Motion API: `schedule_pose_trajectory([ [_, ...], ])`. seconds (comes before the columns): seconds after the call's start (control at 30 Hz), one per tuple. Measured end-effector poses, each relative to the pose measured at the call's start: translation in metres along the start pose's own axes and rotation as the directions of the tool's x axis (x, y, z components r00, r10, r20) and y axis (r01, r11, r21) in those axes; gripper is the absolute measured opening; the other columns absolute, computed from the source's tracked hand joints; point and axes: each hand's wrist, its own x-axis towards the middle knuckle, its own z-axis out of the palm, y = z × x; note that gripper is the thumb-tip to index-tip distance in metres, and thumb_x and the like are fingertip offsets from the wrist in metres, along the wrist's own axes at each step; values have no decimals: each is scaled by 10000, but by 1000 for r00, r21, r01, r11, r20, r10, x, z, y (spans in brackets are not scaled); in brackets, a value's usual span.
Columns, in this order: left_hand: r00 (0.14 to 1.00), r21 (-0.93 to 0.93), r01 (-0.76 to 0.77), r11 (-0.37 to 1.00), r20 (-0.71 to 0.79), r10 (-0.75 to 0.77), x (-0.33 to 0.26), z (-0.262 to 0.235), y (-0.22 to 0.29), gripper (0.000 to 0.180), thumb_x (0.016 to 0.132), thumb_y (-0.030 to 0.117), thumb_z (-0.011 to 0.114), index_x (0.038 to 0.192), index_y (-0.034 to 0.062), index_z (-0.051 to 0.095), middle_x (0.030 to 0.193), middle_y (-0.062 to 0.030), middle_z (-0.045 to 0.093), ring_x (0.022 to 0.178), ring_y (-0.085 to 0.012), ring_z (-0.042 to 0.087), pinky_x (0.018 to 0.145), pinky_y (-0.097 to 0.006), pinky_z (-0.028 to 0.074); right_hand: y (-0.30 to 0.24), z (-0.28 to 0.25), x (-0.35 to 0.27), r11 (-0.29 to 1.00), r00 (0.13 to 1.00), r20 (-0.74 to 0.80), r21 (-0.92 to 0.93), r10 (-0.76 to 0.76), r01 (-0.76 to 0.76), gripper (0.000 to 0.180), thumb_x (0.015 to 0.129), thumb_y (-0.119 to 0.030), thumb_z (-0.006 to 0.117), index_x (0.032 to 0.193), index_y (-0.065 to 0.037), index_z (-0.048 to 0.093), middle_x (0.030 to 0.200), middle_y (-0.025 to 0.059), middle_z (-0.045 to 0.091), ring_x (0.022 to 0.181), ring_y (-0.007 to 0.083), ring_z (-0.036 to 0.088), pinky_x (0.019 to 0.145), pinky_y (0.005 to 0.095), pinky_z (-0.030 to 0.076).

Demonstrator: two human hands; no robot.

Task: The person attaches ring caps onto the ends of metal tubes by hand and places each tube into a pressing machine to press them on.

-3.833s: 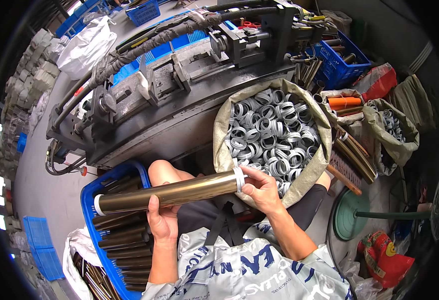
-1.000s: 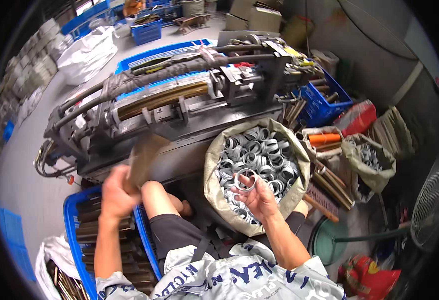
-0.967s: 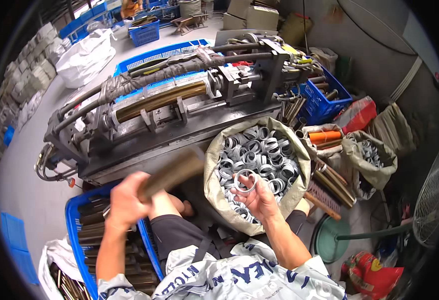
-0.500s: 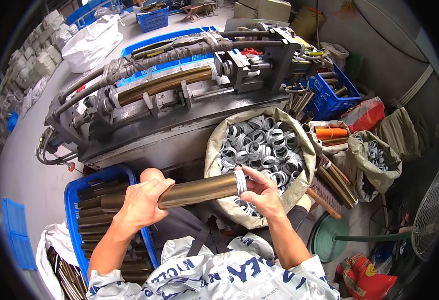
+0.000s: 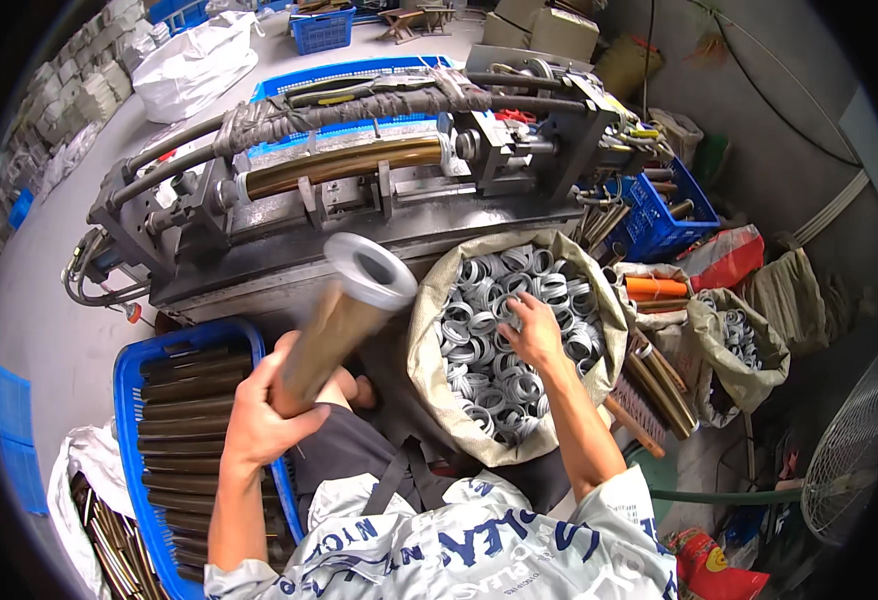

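Half a second back the bronze tube (image 5: 331,325) lay level between both hands, a ring going on its end; now the left hand (image 5: 259,418) grips it alone, tilted up at frame centre, ring-capped. The right hand (image 5: 532,335) has dropped, fingers spread, into the sack of grey rings (image 5: 504,345). One tube held, another clamped in the machine (image 5: 359,190), dozens of rings, two blue crates (image 5: 174,440).

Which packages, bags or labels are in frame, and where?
Open tan sack: centre, full of grey metal rings, right hand in it.
Smaller tan sack: right, also holding rings.
Red plastic bag: right, beside a blue crate.
White bulk bag: top left, on the floor.
Cardboard boxes: top centre, brown.
Red pouch: bottom right, crumpled, yellow markings.
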Motion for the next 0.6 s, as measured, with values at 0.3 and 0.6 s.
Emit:
schedule_pose_trajectory([
  [0.3, 919, -810, -93, 578, -293, -264, -27, 17, -25, 598, 802, 368, 781, 1269, 75, 549, 1156, -117, 632, 1056, -261, 631, 964, -403, 519, -19, 17, -17, 211, 950, 238, 936, 203, -280, 370, 942, -328, 676, 1094, 9, 690, 1243, 144, 651, 1146, 329, 632, 952, 421, 511],
  [0.6, 885, -920, 87, 383, -105, -453, -9, 80, -45, 591, 885, 484, 678, 1260, 40, 573, 1145, -92, 664, 1032, -222, 657, 899, -357, 552, -102, -18, -78, -253, 980, 194, 951, 41, -178, 544, 869, -245, 774, 1298, -7, 539, 1350, 187, 582, 1102, 213, 661, 879, 353, 587],
])
